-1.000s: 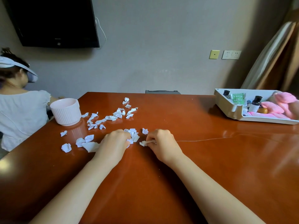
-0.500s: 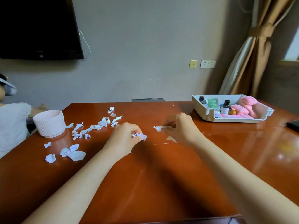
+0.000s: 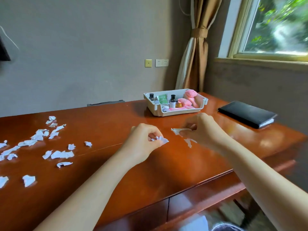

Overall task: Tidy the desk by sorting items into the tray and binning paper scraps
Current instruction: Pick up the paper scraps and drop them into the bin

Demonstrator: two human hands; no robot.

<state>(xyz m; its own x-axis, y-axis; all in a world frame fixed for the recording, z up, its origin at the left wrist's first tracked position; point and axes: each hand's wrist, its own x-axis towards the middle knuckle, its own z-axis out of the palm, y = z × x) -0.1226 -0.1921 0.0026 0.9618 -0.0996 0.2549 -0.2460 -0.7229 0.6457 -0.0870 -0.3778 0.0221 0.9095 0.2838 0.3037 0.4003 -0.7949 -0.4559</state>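
Scraps first. Your left hand [image 3: 143, 140] is curled tight round a small wad [image 3: 161, 140] of them, with white edges poking out. Your right hand [image 3: 205, 130] pinches a single scrap [image 3: 179, 130] between thumb and fingertips. Both hover over the table [image 3: 116, 172], on the near side of the tray [image 3: 175, 112].

- **Step:** carry to the bin. Torn paper is light, so keep both grips closed until you are right over it. You could tuck the single scrap into the wad to free a hand.
- **Bin:** not identified. There is a pale blur below the table edge, but you cannot tell what it is.

**Counts**
- Held: one scrap in the right hand. The wad cannot be counted.
- White fleck under the right hand: scrap or reflection, unclear.
- Loose scraps [image 3: 61, 154], at table left: about sixteen, and the frame edge may cut off more.
- Tray: one, holding two bottles [image 3: 172, 99], one green packet [image 3: 162, 98] and pink soft items in an unclear number.
- Notebook [image 3: 246, 114]: one, right of the tray.
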